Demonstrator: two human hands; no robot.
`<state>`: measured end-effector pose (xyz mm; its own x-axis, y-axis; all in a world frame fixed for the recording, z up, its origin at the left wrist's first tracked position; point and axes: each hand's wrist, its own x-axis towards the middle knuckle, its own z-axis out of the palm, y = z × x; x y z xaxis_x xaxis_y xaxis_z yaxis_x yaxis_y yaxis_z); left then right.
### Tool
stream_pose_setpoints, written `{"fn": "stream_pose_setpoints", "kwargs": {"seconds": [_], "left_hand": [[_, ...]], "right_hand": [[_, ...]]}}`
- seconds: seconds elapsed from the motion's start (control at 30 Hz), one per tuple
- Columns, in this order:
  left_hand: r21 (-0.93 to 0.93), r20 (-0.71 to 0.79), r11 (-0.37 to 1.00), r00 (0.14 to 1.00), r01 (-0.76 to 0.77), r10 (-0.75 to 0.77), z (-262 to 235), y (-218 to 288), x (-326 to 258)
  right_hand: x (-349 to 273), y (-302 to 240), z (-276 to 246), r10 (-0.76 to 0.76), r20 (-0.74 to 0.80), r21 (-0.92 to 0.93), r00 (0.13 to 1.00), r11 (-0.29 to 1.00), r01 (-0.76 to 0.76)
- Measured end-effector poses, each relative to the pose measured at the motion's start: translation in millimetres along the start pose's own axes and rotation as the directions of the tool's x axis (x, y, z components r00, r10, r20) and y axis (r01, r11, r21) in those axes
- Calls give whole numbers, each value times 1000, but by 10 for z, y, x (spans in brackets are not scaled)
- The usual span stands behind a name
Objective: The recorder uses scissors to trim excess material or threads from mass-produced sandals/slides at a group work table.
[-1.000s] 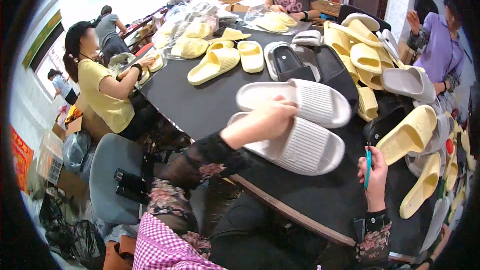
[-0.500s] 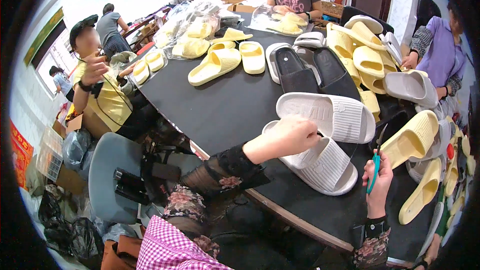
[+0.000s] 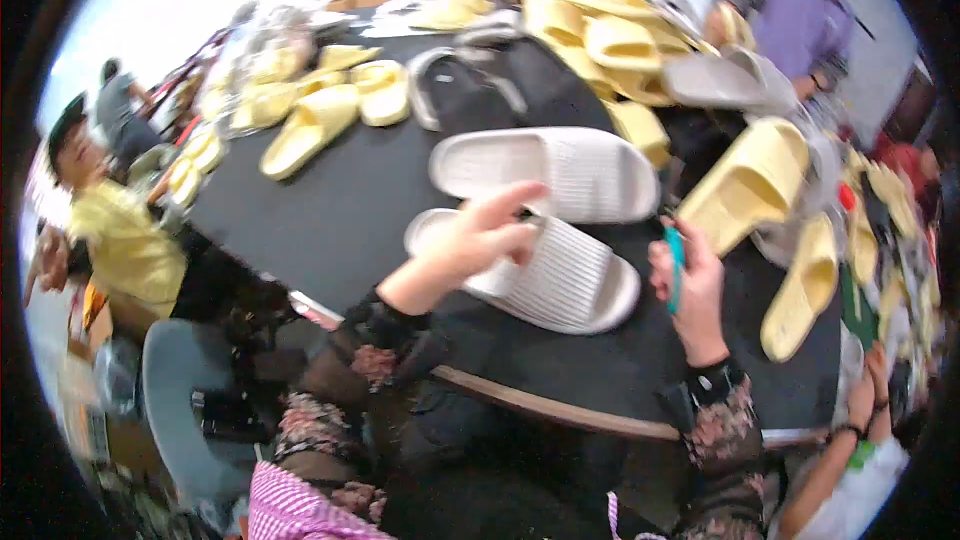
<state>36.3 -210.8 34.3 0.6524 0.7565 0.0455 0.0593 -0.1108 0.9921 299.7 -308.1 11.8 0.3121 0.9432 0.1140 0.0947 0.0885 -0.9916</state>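
Head view: left hand (image 3: 470,245) loosely open on near white slipper (image 3: 560,280); right hand (image 3: 690,285) beside it, gripping teal tool (image 3: 676,265).

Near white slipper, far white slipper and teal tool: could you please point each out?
Near white slipper (image 3: 565,285), head view, ribbed sole.
Far white slipper (image 3: 560,172), head view, ribbed sole.
Teal tool (image 3: 676,265), head view, handle in right hand.

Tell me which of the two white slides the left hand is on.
The nearer white slide: the left hand lies over its near-left end. The farther white slide lies just beyond it, untouched.
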Motion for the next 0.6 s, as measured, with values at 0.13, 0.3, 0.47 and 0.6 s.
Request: {"fn": "stream_pose_setpoints", "kwargs": {"seconds": [0.13,0.3,0.47,0.6], "left_hand": [[543,-80,839,993,-33,91,206,43,186],[633,-76,771,986,-66,146,258,25,271],[606,-107,796,989,-18,103,287,28,387],[628,-181,778,976,21,120,224,-39,463]], "right_hand": [[6,-81,-135,-61,-27,20,998,998,62],[14,25,-89,-164,6,-25,986,986,164],[-34,15,-99,-91,57,61,994,994,87],[-38,8,-111,-137,63,4,989,991,137]]}}
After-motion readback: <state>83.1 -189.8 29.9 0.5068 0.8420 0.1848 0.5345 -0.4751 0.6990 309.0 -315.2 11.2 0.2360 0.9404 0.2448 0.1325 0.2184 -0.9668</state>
